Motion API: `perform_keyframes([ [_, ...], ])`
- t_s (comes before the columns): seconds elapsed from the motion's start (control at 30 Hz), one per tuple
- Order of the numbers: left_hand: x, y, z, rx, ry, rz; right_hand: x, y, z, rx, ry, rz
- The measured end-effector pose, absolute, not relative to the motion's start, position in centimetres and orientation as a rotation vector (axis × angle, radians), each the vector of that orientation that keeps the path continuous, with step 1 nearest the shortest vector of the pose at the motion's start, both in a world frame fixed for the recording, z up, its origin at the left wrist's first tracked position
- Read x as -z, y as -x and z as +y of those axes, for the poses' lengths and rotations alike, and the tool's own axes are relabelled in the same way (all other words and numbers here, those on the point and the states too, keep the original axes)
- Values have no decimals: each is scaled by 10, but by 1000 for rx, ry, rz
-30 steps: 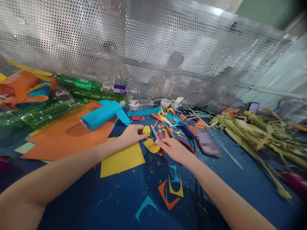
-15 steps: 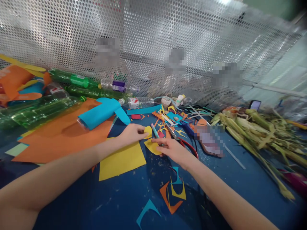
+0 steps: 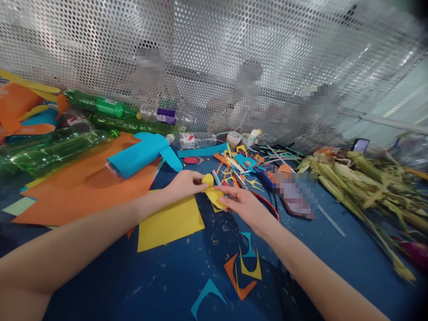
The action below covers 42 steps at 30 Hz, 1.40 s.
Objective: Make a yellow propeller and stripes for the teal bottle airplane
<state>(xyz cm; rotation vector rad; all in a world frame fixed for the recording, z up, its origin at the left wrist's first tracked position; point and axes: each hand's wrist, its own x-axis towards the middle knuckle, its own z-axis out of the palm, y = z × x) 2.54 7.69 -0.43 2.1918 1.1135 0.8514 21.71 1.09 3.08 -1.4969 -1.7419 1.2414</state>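
My left hand (image 3: pixel 187 183) is closed, pinching a small rounded yellow paper piece (image 3: pixel 207 179) between thumb and fingertips. Just right of it, my right hand (image 3: pixel 245 206) has its fingers on a larger yellow paper piece (image 3: pixel 214 198), lifted and overlapping the first. Another yellow edge shows beneath. Behind the fingers lies a teal marker (image 3: pixel 216 178) with a pink end. A yellow paper sheet (image 3: pixel 170 223) lies under my left wrist. Scissors with red handles (image 3: pixel 269 203) are partly hidden behind my right hand.
A blue paper-wrapped bottle (image 3: pixel 138 156) rests on orange paper (image 3: pixel 63 196) at left, near green bottles (image 3: pixel 63 149). Paper scraps (image 3: pixel 244 276) lie in front. A phone (image 3: pixel 296 196) and corn husks (image 3: pixel 354 178) are at right. Perforated metal mesh (image 3: pixel 207 53) stands behind.
My right hand has let go of the marker, which now lies on the table. It has taken the larger yellow paper piece and raised it against the small piece in my left hand.
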Motion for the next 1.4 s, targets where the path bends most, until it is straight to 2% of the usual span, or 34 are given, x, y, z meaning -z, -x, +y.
perform_keyframes([
  [0.57,1,-22,82,-674,-2179,980,-22,-212,9,-1047,1622,-1958],
  [0.97,3,-23,82,-677,-2208,996,-19,-214,6,-682,1649,-2161],
  [1.23,7,-26,78,-770,-2379,975,-45,-234,13,-926,1531,-1964],
  [1.4,0,-25,68,-910,-2524,945,-61,-261,29,-832,1334,-1638],
])
